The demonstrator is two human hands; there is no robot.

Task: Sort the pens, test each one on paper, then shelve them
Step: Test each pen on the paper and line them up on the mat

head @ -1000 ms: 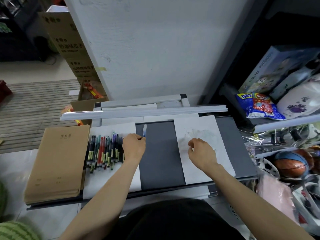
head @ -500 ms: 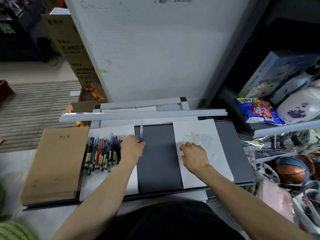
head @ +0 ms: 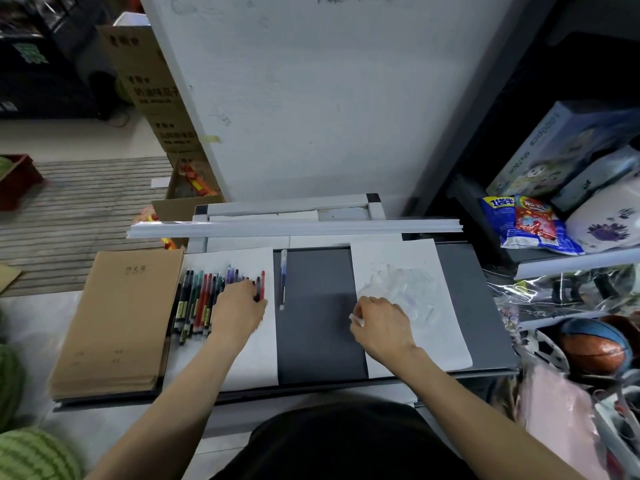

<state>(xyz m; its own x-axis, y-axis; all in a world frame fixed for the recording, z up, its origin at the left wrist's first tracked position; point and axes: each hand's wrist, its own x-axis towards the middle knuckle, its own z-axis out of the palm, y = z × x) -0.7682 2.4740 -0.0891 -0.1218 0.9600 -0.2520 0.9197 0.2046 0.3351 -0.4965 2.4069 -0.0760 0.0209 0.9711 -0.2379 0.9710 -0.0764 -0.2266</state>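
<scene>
I see the left hand [head: 239, 308] lying over the right end of the row of pens [head: 197, 303] on the left paper [head: 256, 355]. I cannot tell whether its fingers grip one. The right hand [head: 382, 329] pinches a small clear cap [head: 356, 320]. One blue pen [head: 283, 277] lies alone on the dark table [head: 318, 327]. Behind it, an open cardboard box [head: 173, 210] holds orange packets [head: 197, 183].

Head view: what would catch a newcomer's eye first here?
The row of coloured pens on the left sheet of paper, with the left hand laid over its right end. Next, a single blue pen lying alone on the dark grey strip between the sheets. The right hand pinches a small white piece over the scribbled right sheet.
</scene>
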